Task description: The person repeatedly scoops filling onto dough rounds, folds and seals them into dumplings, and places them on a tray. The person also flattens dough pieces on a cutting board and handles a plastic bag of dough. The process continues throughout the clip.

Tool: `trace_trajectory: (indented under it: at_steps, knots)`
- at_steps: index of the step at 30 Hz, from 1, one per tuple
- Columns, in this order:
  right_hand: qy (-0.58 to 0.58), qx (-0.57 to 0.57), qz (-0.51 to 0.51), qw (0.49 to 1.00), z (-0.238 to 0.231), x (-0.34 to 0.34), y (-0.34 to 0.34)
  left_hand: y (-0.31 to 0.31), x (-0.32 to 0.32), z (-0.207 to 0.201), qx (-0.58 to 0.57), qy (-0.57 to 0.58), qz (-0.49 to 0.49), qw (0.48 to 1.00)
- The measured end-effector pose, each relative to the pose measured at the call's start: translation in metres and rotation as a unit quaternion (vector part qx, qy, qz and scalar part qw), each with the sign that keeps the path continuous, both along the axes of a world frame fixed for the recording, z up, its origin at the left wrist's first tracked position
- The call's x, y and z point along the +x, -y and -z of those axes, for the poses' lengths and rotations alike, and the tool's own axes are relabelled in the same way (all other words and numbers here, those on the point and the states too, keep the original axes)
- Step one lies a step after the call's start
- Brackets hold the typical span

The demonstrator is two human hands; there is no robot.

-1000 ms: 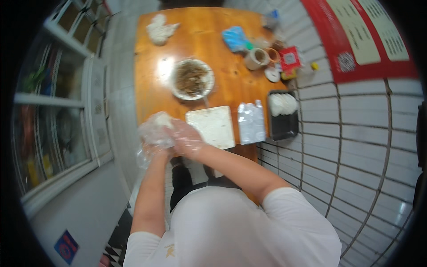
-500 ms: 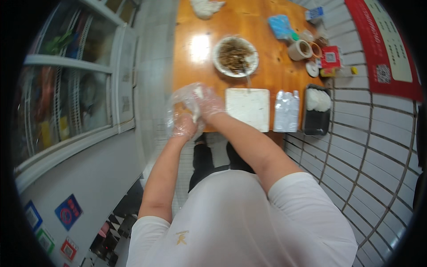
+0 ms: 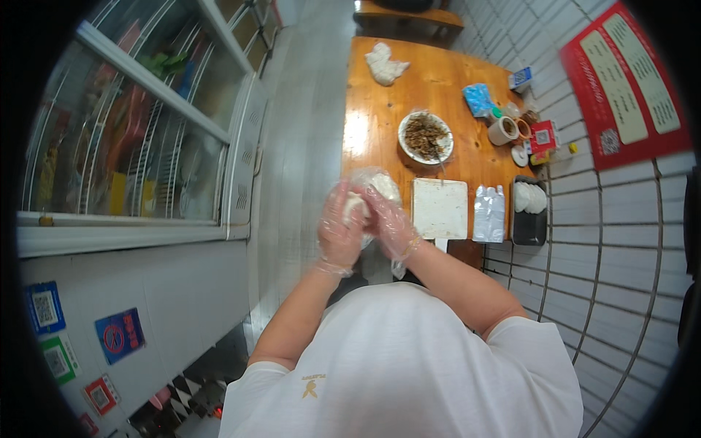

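Observation:
Both my hands wear clear plastic gloves and meet at the near left corner of the wooden table. My left hand (image 3: 339,228) is closed around a soft white lump (image 3: 355,207), perhaps dough or rice. My right hand (image 3: 389,225) curves against the same lump from the other side, its fingers partly hiding it. Just beyond the fingers is crumpled clear plastic (image 3: 365,175) with a white mass (image 3: 385,188) at it; whether this joins the lump I cannot tell. A white board (image 3: 439,210) lies to the right of my right hand.
On the table (image 3: 372,109) stand a white bowl (image 3: 406,148) of brown shredded filling with a utensil, and another white lump (image 3: 385,64). Farther right are flat plastic bags (image 3: 489,214), a black tray (image 3: 529,230) with white pieces, and jars (image 3: 502,131). A glass-door fridge (image 3: 241,168) stands left.
My hands have come together around the white lump; before, they were apart, with loose clear plastic about them. The view has shifted, so the table sits farther right and lower.

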State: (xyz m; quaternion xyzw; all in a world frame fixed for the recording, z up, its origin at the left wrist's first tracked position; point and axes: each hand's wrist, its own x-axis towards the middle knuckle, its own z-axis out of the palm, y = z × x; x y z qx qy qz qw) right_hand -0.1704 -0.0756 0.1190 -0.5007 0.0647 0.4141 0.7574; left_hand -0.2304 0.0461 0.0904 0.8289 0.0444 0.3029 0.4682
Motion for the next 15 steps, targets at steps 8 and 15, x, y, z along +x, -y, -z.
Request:
trace_trajectory:
  at_steps: [8, 15]
  knots:
    - [-0.008, 0.025, 0.231, 0.973, -0.063, -0.011, -0.013, 0.013, 0.009, -0.039, 0.143, 0.094, 0.09, 0.981]
    - [-0.061, -0.025, 0.194, 0.979, -0.04, 0.01, 0.05, 0.007, 0.0, 0.035, -0.338, -0.157, 0.107, 0.922]
